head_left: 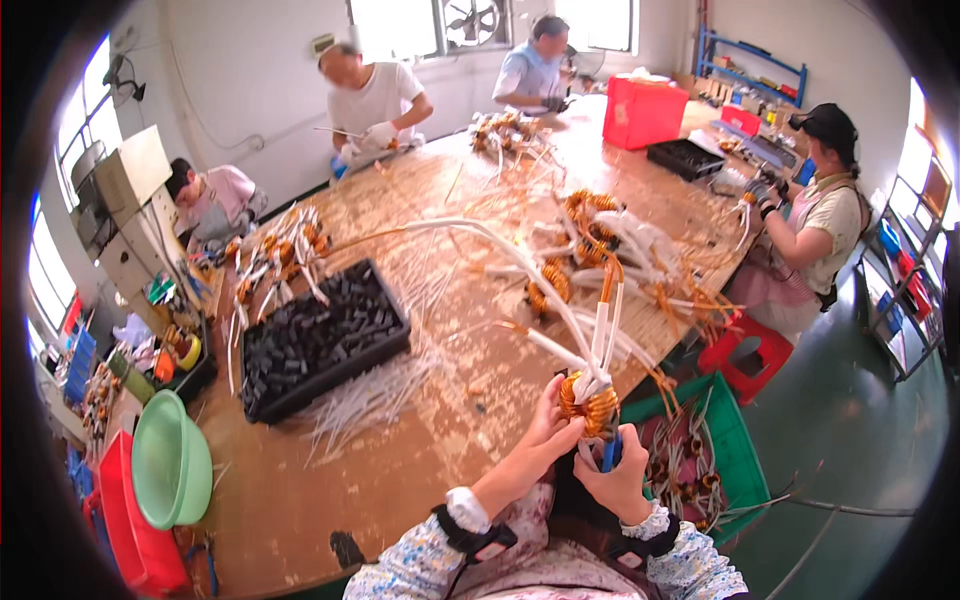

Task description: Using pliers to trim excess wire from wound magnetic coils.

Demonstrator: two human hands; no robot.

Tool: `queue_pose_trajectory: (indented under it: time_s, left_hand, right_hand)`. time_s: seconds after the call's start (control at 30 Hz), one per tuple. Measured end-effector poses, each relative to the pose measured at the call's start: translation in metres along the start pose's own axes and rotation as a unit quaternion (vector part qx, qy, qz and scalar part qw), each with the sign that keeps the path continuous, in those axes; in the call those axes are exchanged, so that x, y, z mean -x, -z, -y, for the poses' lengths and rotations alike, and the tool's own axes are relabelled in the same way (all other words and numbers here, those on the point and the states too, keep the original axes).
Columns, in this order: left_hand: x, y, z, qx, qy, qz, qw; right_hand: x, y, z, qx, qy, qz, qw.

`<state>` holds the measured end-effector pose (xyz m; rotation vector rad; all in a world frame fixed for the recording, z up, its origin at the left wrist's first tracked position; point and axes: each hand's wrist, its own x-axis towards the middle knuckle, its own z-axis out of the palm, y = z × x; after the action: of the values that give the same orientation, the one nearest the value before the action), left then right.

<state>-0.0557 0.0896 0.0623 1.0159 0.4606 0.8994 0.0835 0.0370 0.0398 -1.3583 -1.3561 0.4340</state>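
Observation:
My left hand (540, 440) is closed on a toroidal coil (598, 408) wound with copper wire, just beyond the table's front edge. Long leads in white sleeving (603, 330) rise from the coil, some ending in bare copper; one long sleeved lead arches away to the left over the table. My right hand (618, 480) is wrapped round a blue-handled tool (611, 452) right below the coil. The tool's working end is hidden, so its exact kind and whether it touches the coil cannot be told.
Several coils (550, 290) lie piled on the wooden table (440, 420). Left are a black tray (405, 345) of short black tubes, loose white sleeves (345, 410) and a green basin (165, 460). A green crate (745, 480) holds coils at my right. Several people work around the table.

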Motion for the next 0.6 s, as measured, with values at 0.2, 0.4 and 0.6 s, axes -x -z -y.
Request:
queue_pose_trajectory:
  time_s: [0.2,0.4,0.6]
  left_hand:
    - [-0.001,0.026,-0.053,0.015,0.014,0.047,0.999]
    - [-0.010,0.067,-0.005,-0.021,0.073,-0.096,0.993]
    - [-0.013,0.078,0.039,-0.347,-0.064,-0.002,0.936]
  right_hand:
    - [-0.119,0.001,0.030,0.063,0.059,-0.037,0.996]
    - [-0.246,-0.015,0.005,0.187,0.166,-0.011,0.968]
    - [-0.303,-0.043,-0.058,0.274,0.253,0.112,0.921]
